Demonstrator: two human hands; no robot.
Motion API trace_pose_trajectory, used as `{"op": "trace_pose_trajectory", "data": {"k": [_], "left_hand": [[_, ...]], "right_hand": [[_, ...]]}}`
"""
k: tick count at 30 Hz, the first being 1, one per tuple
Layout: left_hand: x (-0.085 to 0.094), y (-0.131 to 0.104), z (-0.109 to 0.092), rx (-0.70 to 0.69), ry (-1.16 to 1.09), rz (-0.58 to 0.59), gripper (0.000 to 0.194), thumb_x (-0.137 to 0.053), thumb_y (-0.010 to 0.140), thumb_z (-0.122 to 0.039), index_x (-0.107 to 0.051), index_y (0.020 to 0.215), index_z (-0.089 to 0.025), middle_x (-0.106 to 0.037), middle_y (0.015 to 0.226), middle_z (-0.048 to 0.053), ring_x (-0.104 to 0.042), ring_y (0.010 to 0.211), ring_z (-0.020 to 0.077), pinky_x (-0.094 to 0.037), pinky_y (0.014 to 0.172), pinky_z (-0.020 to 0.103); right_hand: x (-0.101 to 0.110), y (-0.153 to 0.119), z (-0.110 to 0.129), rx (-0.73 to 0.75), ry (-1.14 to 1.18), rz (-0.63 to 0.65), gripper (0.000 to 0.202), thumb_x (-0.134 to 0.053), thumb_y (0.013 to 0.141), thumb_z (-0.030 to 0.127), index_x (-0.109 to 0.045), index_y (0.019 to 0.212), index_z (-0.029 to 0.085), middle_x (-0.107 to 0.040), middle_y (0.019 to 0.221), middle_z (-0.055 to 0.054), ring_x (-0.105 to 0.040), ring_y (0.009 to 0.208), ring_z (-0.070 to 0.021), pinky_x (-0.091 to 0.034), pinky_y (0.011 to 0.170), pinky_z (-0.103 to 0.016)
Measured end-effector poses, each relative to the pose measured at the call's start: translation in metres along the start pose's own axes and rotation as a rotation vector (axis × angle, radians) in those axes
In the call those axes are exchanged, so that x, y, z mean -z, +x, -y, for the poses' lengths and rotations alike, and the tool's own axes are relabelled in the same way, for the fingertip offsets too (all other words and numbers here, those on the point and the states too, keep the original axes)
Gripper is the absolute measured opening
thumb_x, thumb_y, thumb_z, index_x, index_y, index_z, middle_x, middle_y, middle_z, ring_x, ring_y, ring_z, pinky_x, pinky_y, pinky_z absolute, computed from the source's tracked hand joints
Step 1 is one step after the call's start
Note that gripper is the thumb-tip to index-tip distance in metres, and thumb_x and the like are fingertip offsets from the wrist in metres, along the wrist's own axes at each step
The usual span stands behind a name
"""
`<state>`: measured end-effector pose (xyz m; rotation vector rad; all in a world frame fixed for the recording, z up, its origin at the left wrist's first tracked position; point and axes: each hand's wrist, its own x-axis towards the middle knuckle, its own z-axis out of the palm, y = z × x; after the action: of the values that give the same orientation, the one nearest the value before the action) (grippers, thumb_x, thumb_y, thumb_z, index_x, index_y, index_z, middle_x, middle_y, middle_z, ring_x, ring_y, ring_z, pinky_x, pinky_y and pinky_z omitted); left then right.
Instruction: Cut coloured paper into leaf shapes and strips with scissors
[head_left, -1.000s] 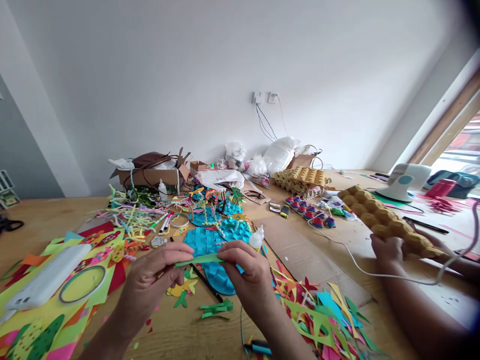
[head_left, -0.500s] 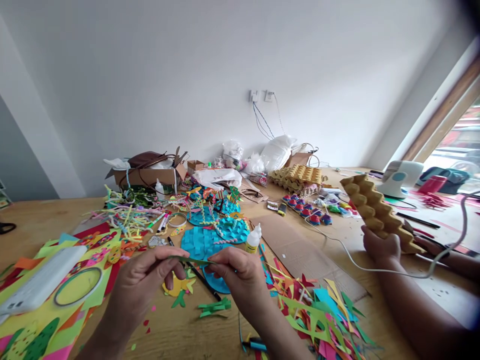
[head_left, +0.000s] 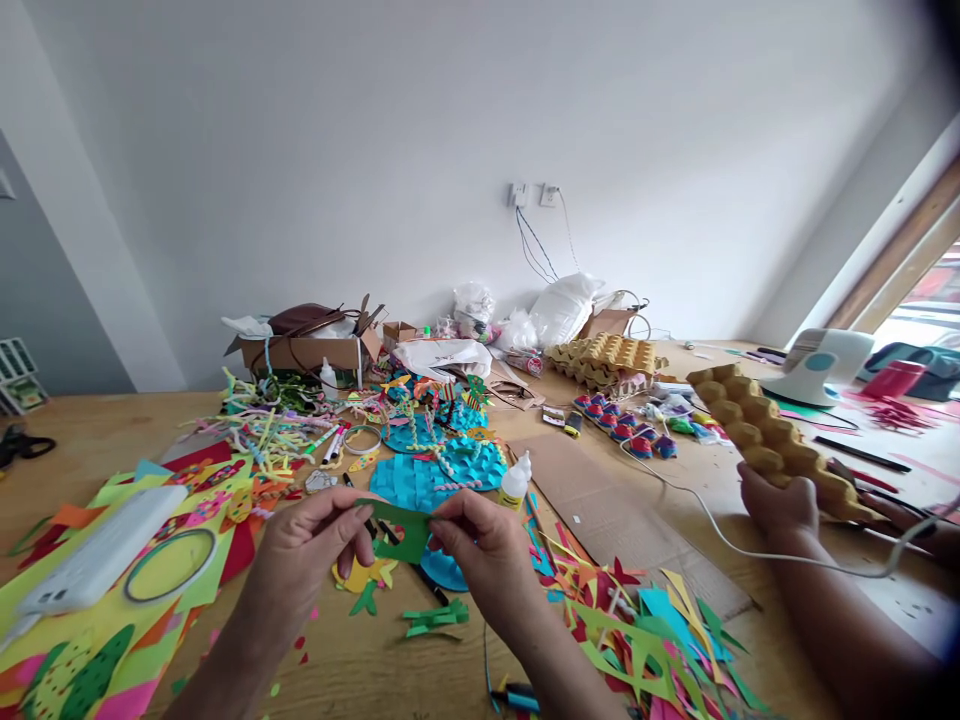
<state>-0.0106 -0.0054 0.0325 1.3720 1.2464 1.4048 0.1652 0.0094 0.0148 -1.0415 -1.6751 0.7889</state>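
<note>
Wooden bench (head_left: 352, 675) is carrying paper scraps (head_left: 604, 630) near right. Left hand (head_left: 304, 545) and right hand (head_left: 484, 540) are pinching green paper (head_left: 412, 540), fingers closed.

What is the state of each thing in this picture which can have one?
Green paper piece: held between left hand and right hand
Glue bottle: upright
Cardboard box: open, filled
Back egg trays: stacked
Right egg tray: tilted, held by another person's hand
Wall sockets: both plugged into
</note>
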Motion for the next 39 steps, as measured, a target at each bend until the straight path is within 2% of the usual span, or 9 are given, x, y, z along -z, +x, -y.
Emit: {"op": "trace_pose_trajectory", "data": {"k": [5, 9, 12, 15, 20, 23, 33, 39], "left_hand": [[-0.002, 0.001, 0.001, -0.021, 0.041, 0.032, 0.012, -0.057, 0.070, -0.028, -0.063, 0.069, -0.016, -0.058, 0.042, -0.004, -0.047, 0.038, 0.0087, -0.037, 0.038, 0.018], [-0.006, 0.001, 0.003, -0.014, 0.077, 0.088, 0.013, -0.056, 0.070, -0.028, -0.063, 0.070, -0.017, -0.058, 0.042, -0.004, -0.047, 0.036, 0.0090, -0.038, 0.037, 0.018], [-0.009, 0.001, 0.003, -0.023, 0.114, 0.130, 0.015, -0.054, 0.071, -0.027, -0.065, 0.073, -0.018, -0.058, 0.044, -0.004, -0.049, 0.037, 0.0093, -0.040, 0.038, 0.018], [-0.010, -0.001, 0.003, -0.055, 0.151, 0.138, 0.016, -0.053, 0.072, -0.026, -0.067, 0.074, -0.018, -0.058, 0.045, -0.004, -0.051, 0.039, 0.0099, -0.042, 0.039, 0.018], [-0.009, -0.003, 0.007, -0.212, 0.234, 0.131, 0.015, -0.053, 0.074, -0.022, -0.067, 0.074, -0.021, -0.056, 0.049, -0.004, -0.050, 0.042, 0.0103, -0.042, 0.041, 0.018], [-0.008, -0.003, 0.011, -0.236, 0.236, 0.146, 0.015, -0.052, 0.075, -0.020, -0.067, 0.076, -0.022, -0.057, 0.051, -0.004, -0.050, 0.042, 0.0102, -0.042, 0.042, 0.018], [-0.002, 0.005, 0.011, -0.026, 0.098, 0.063, 0.015, -0.057, 0.070, -0.030, -0.064, 0.070, -0.016, -0.047, 0.040, -0.007, -0.040, 0.039, 0.0084, -0.034, 0.039, 0.018], [-0.001, 0.009, 0.011, 0.006, 0.063, 0.028, 0.015, -0.059, 0.066, -0.030, -0.063, 0.067, -0.016, -0.047, 0.040, -0.007, -0.039, 0.038, 0.0077, -0.031, 0.038, 0.018]], "right_hand": [[-0.003, 0.000, 0.009, -0.015, -0.091, 0.026, 0.008, -0.058, 0.069, 0.011, -0.060, 0.069, 0.018, -0.059, 0.063, 0.002, -0.053, 0.058, -0.0118, -0.038, 0.052, -0.020], [-0.005, -0.002, 0.012, 0.099, -0.174, -0.034, 0.005, -0.062, 0.068, 0.014, -0.061, 0.069, 0.019, -0.060, 0.072, -0.001, -0.053, 0.071, -0.0158, -0.040, 0.064, -0.025], [-0.006, -0.003, 0.009, 0.130, -0.170, -0.037, 0.006, -0.061, 0.069, 0.014, -0.061, 0.067, 0.020, -0.059, 0.069, -0.001, -0.053, 0.070, -0.0160, -0.039, 0.063, -0.025], [-0.008, -0.003, 0.006, 0.111, -0.167, -0.028, 0.010, -0.059, 0.070, 0.013, -0.060, 0.063, 0.020, -0.058, 0.062, 0.000, -0.052, 0.063, -0.0146, -0.037, 0.058, -0.023], [-0.010, -0.003, 0.006, 0.039, -0.114, -0.014, 0.009, -0.058, 0.068, 0.012, -0.060, 0.062, 0.018, -0.056, 0.059, 0.002, -0.049, 0.060, -0.0123, -0.035, 0.056, -0.021], [-0.011, -0.003, 0.007, -0.011, -0.066, 0.002, 0.011, -0.056, 0.069, 0.013, -0.060, 0.060, 0.017, -0.052, 0.055, 0.003, -0.046, 0.056, -0.0110, -0.034, 0.053, -0.020], [-0.005, 0.000, 0.005, -0.076, -0.079, 0.084, 0.012, -0.055, 0.071, 0.018, -0.060, 0.060, 0.017, -0.050, 0.054, 0.004, -0.044, 0.055, -0.0101, -0.032, 0.051, -0.019], [-0.002, 0.000, 0.004, -0.075, -0.120, 0.145, 0.015, -0.054, 0.073, 0.019, -0.057, 0.058, 0.016, -0.048, 0.054, 0.004, -0.043, 0.055, -0.0094, -0.029, 0.051, -0.019]]}}
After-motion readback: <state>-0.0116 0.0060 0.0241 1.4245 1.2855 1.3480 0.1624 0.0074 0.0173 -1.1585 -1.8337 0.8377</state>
